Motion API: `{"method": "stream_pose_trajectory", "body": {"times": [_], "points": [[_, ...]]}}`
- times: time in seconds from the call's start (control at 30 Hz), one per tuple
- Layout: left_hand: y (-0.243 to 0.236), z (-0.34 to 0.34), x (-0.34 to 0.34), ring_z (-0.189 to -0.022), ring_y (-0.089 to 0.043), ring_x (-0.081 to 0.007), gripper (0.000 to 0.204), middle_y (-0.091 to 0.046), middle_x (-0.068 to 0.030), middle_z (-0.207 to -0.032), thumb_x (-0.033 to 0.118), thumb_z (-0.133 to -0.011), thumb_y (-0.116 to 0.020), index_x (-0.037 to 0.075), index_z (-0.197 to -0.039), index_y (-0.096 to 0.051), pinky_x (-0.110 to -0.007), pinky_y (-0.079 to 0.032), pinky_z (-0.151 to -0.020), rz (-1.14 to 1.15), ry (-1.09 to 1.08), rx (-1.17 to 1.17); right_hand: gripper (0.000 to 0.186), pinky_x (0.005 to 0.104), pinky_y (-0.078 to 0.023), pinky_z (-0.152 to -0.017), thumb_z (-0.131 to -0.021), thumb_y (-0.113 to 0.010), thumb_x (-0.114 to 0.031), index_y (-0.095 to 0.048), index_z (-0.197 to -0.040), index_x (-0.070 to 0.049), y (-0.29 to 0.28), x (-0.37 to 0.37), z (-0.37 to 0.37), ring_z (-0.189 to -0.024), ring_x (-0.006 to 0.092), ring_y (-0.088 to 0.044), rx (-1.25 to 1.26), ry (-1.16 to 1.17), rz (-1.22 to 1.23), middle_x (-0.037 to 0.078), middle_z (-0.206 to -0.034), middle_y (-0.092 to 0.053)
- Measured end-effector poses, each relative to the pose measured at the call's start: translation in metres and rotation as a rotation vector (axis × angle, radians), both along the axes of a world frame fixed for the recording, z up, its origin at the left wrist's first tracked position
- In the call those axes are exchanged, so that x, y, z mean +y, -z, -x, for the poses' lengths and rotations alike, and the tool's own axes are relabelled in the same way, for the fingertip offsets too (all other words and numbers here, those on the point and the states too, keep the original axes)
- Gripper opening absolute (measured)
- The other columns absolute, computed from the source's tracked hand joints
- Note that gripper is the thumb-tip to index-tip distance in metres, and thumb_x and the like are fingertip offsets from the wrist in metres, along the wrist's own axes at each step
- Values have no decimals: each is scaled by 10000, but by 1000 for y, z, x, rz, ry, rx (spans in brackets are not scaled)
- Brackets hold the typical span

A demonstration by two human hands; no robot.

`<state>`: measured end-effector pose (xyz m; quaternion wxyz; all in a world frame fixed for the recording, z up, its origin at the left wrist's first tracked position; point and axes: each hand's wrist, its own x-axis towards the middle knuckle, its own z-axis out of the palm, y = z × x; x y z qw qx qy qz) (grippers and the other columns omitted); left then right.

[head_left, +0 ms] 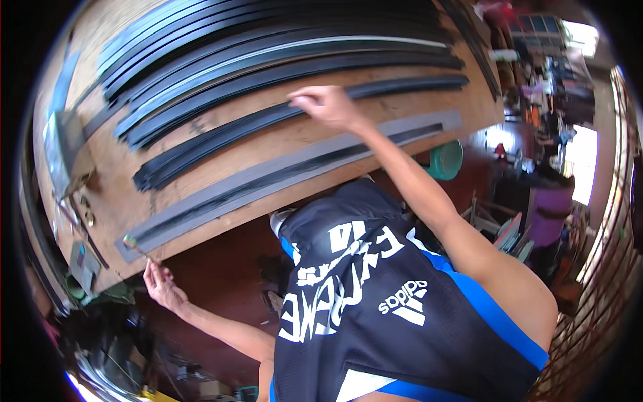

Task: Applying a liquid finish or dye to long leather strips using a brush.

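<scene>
The table (110,209) looks wooden, the black strips (224,137) smooth.

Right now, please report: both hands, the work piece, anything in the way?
Left hand pinching thin brush-like tool. Right hand at nearest black bundle, grip unclear. Grey strip flat on table. In view, right forearm crosses it.

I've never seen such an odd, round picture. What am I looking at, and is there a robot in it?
No robot here: these are a person's bare hands. One wide camera on the head looks down, so straight edges look bent; the black shirt is the wearer's own. On the wooden table lie many long black strips and, nearer the wearer, a grey strip with a dark band along it. The left hand holds a thin stick, perhaps a brush. The right hand is over the strips, too blurred to tell whether it grips anything.
</scene>
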<state>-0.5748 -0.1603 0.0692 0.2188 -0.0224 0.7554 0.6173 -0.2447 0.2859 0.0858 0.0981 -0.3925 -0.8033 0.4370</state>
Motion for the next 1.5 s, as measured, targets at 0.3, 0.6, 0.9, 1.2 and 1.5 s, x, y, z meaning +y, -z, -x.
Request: {"method": "stream_pose_trajectory", "body": {"times": [0.3, 0.6, 0.9, 1.2, 1.5], "points": [[0, -251, 230, -648, -475, -38, 164, -648, -26, -877, 154, -941, -651, 33, -1052, -653, -168, -358, -558, 42, 441, -37, 238, 287, -511, -750, -916, -632, -227, -714, -1010, -24, 29, 107, -490, -813, 166, -676, -320, 618, -77, 98, -892, -727], [4, -440, 305, -650, -464, -28, 153, -655, 10, -838, 134, -934, -651, 27, -1041, -674, -174, -375, -595, 269, 739, -29, 217, 279, -500, -762, -889, -669, -162, -692, -1050, -19, 83, 139, -577, -794, 123, -629, -314, 387, 261, 55, -864, -700], [16, -525, 319, -662, -496, -48, 144, -623, 19, -784, 149, -913, -676, 48, -1013, -695, -211, -414, -599, 431, 859, 147, 177, 290, -503, -701, -826, -694, -188, -721, -889, -24, 99, 128, -578, -736, 146, -650, -324, 352, 354, 66, -788, -702], [36, -581, 359, -721, -621, -291, 129, -604, -88, -795, 158, -889, -649, 138, -999, -712, -374, -503, -642, 400, 1022, 654, 148, 235, -483, -656, -859, -680, -144, -688, -878, 2, 108, 126, -578, -700, 84, -599, -146, 409, 465, 35, -774, -674], [60, -584, 370, -758, -655, -282, 106, -630, -47, -920, 161, -886, -647, 178, -960, -721, -388, -522, -627, 445, 1037, 762, 165, 252, -485, -639, -828, -683, -170, -695, -842, -7, 117, 118, -575, -668, 99, -623, -120, 469, 413, 42, -732, -685]]}}
